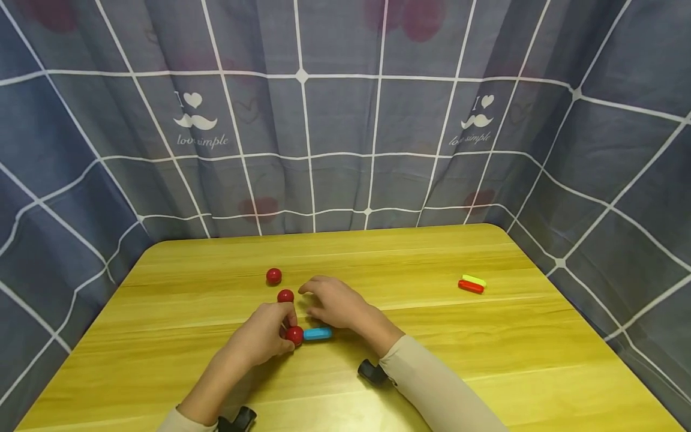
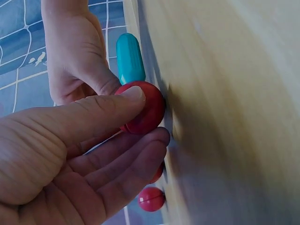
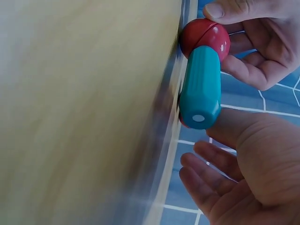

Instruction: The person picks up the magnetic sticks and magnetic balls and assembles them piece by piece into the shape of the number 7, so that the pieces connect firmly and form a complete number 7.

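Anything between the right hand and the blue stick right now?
Nothing visible: the right hand is right beside the free end of the blue stick, though I can't tell whether they touch. The red ball pinched by the left hand is at the opposite end.

red balls (image 1: 295,335): glossy, smooth, plastic-looking | blue rod (image 1: 317,333): plastic-looking, finely ridged, low sheen | red stick (image 1: 471,287), yellow-green stick (image 1: 475,279): smooth, plastic-looking | tabletop (image 1: 432,330): wood-grained, smooth, softly glossy | curtain (image 1: 340,120): matt, creased cloth | right sleeve (image 1: 437,384): matt cloth
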The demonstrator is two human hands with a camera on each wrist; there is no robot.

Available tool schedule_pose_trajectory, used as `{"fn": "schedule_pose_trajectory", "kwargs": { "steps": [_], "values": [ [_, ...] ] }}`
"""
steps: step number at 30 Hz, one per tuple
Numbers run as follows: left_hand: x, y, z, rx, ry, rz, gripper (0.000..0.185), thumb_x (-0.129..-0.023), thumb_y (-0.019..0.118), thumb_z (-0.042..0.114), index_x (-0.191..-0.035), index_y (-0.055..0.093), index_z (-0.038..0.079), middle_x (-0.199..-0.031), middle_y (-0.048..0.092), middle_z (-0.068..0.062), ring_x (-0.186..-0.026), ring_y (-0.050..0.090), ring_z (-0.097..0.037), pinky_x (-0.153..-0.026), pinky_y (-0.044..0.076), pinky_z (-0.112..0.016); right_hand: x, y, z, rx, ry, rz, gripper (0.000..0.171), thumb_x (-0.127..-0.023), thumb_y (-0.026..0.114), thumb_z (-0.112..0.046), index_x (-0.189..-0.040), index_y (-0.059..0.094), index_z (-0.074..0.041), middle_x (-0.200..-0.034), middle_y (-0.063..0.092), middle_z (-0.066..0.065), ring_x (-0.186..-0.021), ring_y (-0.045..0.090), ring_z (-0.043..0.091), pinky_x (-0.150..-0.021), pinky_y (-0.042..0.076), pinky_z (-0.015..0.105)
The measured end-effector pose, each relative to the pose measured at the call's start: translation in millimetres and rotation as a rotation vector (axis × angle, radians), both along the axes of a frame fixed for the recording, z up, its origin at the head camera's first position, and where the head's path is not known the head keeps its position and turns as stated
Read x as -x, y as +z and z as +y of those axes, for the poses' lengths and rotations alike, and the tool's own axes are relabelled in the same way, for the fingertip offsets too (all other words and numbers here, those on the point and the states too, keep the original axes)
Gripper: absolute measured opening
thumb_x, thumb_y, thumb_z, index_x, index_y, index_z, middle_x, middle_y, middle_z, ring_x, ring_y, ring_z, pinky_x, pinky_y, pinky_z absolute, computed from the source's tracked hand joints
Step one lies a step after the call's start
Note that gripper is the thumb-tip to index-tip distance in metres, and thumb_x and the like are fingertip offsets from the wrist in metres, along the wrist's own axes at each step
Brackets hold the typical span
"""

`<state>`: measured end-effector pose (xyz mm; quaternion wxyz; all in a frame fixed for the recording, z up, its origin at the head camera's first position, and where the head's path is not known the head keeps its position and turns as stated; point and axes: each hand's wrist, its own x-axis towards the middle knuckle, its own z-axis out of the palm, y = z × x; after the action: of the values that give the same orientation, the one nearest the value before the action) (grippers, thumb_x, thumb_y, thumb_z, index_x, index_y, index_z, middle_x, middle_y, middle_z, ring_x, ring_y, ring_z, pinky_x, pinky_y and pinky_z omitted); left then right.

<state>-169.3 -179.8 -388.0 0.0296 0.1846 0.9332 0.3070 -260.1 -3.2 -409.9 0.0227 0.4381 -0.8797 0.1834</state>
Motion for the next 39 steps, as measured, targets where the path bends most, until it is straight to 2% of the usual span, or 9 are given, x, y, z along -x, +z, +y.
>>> {"fn": "schedule_pose_trajectory", "kwargs": {
  "steps": [5,14,20,26,39],
  "values": [
    [0.3,0.1,-2,-0.005,-0.010,0.008,0.035,-0.066,0.085,-0.007,-0.082,0.057,0.007,-0.076,0.059,0.001,-0.071,0.057,-0.016,-0.059,0.047,-0.026,1.9,-0.5,-8,-0.003,0.025,0.022,0.042,-0.089,0.072,-0.020,-0.129,0.060,-0.013,-0.125,0.061,0.001,-0.116,0.056,0.016,-0.100,0.042,0.027],
    [1.3,0.7,-1,0.008,-0.011,0.014,0.034,-0.067,0.085,-0.006,-0.083,0.057,0.007,-0.078,0.059,0.000,-0.073,0.057,-0.018,-0.061,0.048,-0.028,5.8,-2.3,-21,-0.051,0.128,0.007,0.050,-0.088,0.066,-0.009,-0.137,0.054,-0.016,-0.143,0.049,0.005,-0.130,0.046,0.018,-0.108,0.033,0.029],
    [1.0,0.0,0,0.028,-0.006,0.018,0.034,-0.068,0.085,-0.005,-0.083,0.057,0.007,-0.077,0.058,0.001,-0.072,0.055,-0.017,-0.061,0.047,-0.028,4.0,-1.8,-24,-0.023,0.181,0.046,0.040,-0.092,0.062,-0.010,-0.132,0.058,-0.013,-0.132,0.057,0.001,-0.123,0.052,0.013,-0.105,0.034,0.023],
    [-0.5,0.8,2,0.022,0.005,0.004,0.034,-0.068,0.085,-0.005,-0.083,0.057,0.007,-0.077,0.058,0.001,-0.072,0.054,-0.018,-0.061,0.046,-0.027,1.8,-1.0,-23,0.013,0.134,0.022,0.027,-0.095,0.063,-0.014,-0.122,0.063,-0.012,-0.117,0.062,-0.001,-0.106,0.058,0.012,-0.095,0.043,0.021],
    [0.5,-1.7,3,0.023,0.010,0.005,0.032,-0.069,0.084,-0.004,-0.083,0.058,0.008,-0.076,0.058,0.002,-0.072,0.054,-0.017,-0.061,0.047,-0.028,-0.2,-0.8,-3,0.004,0.053,-0.008,0.022,-0.091,0.070,-0.015,-0.112,0.066,-0.015,-0.104,0.060,-0.004,-0.089,0.055,0.008,-0.083,0.046,0.020]
  ]
}}
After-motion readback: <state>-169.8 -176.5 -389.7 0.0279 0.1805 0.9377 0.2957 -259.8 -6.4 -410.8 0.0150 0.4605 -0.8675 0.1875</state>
